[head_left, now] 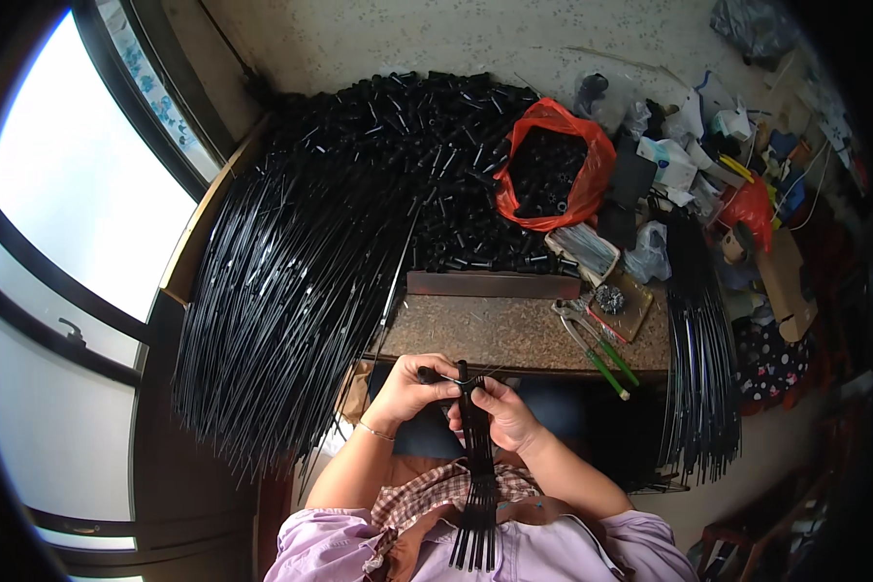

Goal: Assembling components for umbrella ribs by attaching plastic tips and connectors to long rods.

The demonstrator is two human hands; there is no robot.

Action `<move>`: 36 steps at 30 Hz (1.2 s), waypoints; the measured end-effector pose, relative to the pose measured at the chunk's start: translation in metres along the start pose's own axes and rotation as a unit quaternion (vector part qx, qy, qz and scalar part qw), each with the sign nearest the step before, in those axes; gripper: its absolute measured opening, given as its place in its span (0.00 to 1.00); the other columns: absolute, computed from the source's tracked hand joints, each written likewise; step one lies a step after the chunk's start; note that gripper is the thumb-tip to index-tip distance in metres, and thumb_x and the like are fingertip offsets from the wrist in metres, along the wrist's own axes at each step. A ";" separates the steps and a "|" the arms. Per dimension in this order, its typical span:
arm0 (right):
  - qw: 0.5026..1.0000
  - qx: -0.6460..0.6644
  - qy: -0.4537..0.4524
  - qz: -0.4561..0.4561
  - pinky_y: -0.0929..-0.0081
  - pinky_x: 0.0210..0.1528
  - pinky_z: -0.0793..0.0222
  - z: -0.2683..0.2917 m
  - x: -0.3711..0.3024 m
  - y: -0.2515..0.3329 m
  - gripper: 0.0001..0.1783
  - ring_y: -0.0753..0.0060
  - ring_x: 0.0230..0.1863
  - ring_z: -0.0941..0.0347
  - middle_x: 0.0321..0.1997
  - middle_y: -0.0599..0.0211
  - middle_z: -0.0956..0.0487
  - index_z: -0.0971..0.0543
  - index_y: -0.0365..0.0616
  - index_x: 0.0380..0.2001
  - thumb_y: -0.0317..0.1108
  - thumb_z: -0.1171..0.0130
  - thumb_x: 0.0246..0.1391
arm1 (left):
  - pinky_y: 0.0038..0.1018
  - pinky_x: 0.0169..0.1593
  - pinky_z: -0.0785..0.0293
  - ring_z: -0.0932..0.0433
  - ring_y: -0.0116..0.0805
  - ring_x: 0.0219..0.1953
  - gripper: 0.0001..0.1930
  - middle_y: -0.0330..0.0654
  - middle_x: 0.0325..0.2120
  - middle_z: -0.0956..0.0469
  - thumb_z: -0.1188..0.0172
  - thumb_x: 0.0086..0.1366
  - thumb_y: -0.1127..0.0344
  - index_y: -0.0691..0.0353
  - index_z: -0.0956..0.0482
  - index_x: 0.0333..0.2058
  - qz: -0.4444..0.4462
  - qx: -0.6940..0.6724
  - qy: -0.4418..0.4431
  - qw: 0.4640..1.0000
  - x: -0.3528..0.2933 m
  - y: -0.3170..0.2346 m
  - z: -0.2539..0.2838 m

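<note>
A bundle of thin black rods that look like umbrella ribs (476,446) hangs in front of my chest, its lower ends fanned out. My right hand (506,415) is closed round its upper part, thumb toward the top. At the top of the bundle a short black tube (463,370) sticks up between my hands. My left hand (419,391) pinches at this joint from the other side, with a dark rounded piece (427,374) showing between its fingers. Exactly how these pieces join is too small to make out.
A large heap of long black rods (281,291) covers the table's left side, with black plastic tubes (398,126) behind. A red bag (603,160) holds more small parts. Green-handled pliers (606,361) overhang the speckled tabletop's (485,330) front edge. More rods (698,359) hang at right.
</note>
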State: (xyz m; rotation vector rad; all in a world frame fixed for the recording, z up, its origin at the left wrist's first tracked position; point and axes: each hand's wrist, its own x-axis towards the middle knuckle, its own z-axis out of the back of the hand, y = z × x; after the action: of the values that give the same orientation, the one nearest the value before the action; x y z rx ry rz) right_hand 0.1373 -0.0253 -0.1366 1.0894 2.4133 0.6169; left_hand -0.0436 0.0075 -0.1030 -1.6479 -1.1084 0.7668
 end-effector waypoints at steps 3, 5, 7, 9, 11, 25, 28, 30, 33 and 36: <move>0.987 0.089 0.115 -0.074 0.56 0.48 0.31 0.015 0.009 0.000 0.15 0.60 0.36 0.25 0.35 0.56 0.22 0.25 0.44 0.41 0.38 0.42 0.51 | 0.24 0.34 0.32 0.27 0.30 0.29 0.09 0.41 0.24 0.24 0.31 0.44 0.73 0.67 0.22 0.23 -0.050 0.045 0.093 0.993 0.008 0.006 0.011; 0.978 0.107 0.145 -0.105 0.52 0.52 0.35 0.013 0.005 0.001 0.15 0.60 0.38 0.25 0.34 0.56 0.23 0.25 0.42 0.40 0.36 0.40 0.49 | 0.25 0.33 0.32 0.27 0.31 0.27 0.12 0.42 0.24 0.24 0.29 0.42 0.68 0.67 0.22 0.22 -0.034 -0.036 0.209 0.977 0.013 0.005 0.009; 0.983 0.057 0.148 -0.093 0.52 0.52 0.34 0.004 -0.001 -0.001 0.14 0.60 0.37 0.25 0.34 0.57 0.23 0.25 0.41 0.40 0.33 0.41 0.50 | 0.26 0.35 0.31 0.26 0.33 0.28 0.12 0.43 0.25 0.23 0.29 0.43 0.68 0.68 0.21 0.24 -0.024 -0.062 0.237 0.969 0.012 0.000 0.009; 0.998 0.053 0.035 0.014 0.69 0.43 0.28 -0.005 -0.005 -0.001 0.09 0.69 0.35 0.25 0.32 0.62 0.23 0.25 0.40 0.34 0.32 0.41 0.50 | 0.26 0.39 0.29 0.24 0.35 0.32 0.12 0.44 0.27 0.22 0.30 0.46 0.67 0.68 0.20 0.28 -0.006 0.143 0.163 0.976 0.016 -0.012 0.013; 0.994 0.003 -0.043 0.102 0.73 0.39 0.28 -0.005 -0.004 -0.005 0.07 0.71 0.33 0.25 0.31 0.63 0.23 0.26 0.41 0.32 0.33 0.42 0.52 | 0.32 0.52 0.36 0.29 0.37 0.49 0.27 0.45 0.45 0.27 0.45 0.58 0.46 0.65 0.24 0.45 -0.047 0.182 0.108 0.976 0.025 -0.023 0.011; 0.984 -0.046 -0.092 0.145 0.77 0.33 0.31 -0.015 -0.014 -0.004 0.07 0.76 0.30 0.27 0.30 0.67 0.24 0.27 0.45 0.34 0.35 0.45 0.54 | 0.20 0.43 0.29 0.26 0.23 0.38 0.15 0.37 0.33 0.23 0.40 0.57 0.70 0.67 0.26 0.43 0.038 0.059 0.070 0.995 0.032 -0.049 -0.022; 0.984 -0.061 -0.076 0.150 0.77 0.33 0.31 -0.010 -0.010 -0.006 0.07 0.75 0.30 0.28 0.30 0.67 0.24 0.27 0.45 0.35 0.34 0.45 0.54 | 0.19 0.40 0.28 0.25 0.22 0.36 0.15 0.38 0.32 0.22 0.40 0.58 0.69 0.67 0.26 0.43 0.010 0.060 0.072 0.996 0.031 -0.058 -0.025; 0.986 -0.052 -0.075 0.143 0.76 0.33 0.31 -0.011 -0.010 -0.007 0.08 0.74 0.30 0.28 0.30 0.67 0.24 0.27 0.45 0.36 0.34 0.45 0.54 | 0.18 0.39 0.29 0.25 0.22 0.34 0.15 0.38 0.31 0.22 0.41 0.59 0.68 0.66 0.26 0.43 -0.023 0.177 0.097 0.979 0.030 -0.054 -0.021; 0.988 -0.029 -0.074 0.131 0.77 0.33 0.31 -0.013 -0.009 -0.005 0.08 0.76 0.29 0.27 0.30 0.67 0.24 0.27 0.45 0.36 0.35 0.44 0.53 | 0.18 0.33 0.30 0.27 0.20 0.27 0.14 0.38 0.25 0.22 0.40 0.59 0.65 0.66 0.26 0.42 -0.095 0.318 0.110 0.937 0.028 -0.051 -0.023; 0.991 -0.008 -0.071 0.117 0.78 0.32 0.31 -0.014 -0.010 -0.001 0.09 0.77 0.29 0.27 0.30 0.67 0.23 0.27 0.45 0.35 0.35 0.42 0.52 | 0.19 0.25 0.32 0.31 0.17 0.21 0.12 0.38 0.16 0.27 0.39 0.58 0.66 0.67 0.24 0.38 -0.140 0.442 0.057 0.884 0.027 -0.047 -0.028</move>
State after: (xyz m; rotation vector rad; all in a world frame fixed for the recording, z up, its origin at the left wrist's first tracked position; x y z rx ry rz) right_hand 0.1351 -0.0365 -0.1237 1.3738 2.1744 0.6091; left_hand -0.0235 0.0272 -0.0494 -0.7271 -0.7104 0.8016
